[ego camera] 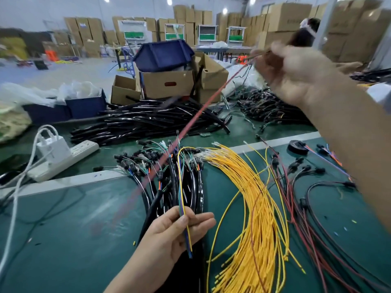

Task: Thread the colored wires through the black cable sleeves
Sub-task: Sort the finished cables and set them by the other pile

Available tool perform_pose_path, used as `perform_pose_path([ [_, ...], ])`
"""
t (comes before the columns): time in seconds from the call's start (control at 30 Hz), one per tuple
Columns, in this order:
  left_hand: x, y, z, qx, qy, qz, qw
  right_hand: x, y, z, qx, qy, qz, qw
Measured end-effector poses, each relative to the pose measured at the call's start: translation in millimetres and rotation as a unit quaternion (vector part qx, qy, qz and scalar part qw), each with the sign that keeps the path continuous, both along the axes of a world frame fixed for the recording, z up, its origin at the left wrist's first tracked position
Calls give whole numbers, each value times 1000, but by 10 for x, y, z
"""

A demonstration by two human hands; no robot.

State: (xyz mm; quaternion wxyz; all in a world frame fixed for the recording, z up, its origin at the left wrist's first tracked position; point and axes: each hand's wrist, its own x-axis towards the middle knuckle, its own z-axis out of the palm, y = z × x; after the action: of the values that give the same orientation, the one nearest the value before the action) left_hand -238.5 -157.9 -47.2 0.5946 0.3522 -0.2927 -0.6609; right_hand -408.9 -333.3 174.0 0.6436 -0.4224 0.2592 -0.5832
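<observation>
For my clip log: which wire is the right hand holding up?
The red wire, blurred, running diagonally up to the right hand; the yellow, green and blue ones are in the left hand.

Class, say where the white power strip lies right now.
In the head view, the white power strip lies at the left of the green table, beside the pile of black sleeves.

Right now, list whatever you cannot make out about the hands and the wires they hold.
Head view only.
Red wire: motion-blurred; its lower end fades out over the green mat.
Right hand: blurred; which fingers pinch the red wire is unclear.
Left hand: its thumb covers part of the thin wires it pinches.
Yellow wire bundle: cut off by the bottom edge.
</observation>
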Motion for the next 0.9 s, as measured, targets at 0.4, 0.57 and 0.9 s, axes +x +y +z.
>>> perform_pose_path([
  [0.4, -20, 45, 31, -4, -6, -29, 1000, 697, 8, -1162, -50, 498, 222, 837],
  [0.57, -80, 37, 59, 4, -4, 24, 1000, 799, -147, -1222, -28, 430, 132, 893],
  [0.9, -15, 47, 34, 3, 20, -10, 1000, 1071, -218, -1026, -43, 447, 72, 891],
])
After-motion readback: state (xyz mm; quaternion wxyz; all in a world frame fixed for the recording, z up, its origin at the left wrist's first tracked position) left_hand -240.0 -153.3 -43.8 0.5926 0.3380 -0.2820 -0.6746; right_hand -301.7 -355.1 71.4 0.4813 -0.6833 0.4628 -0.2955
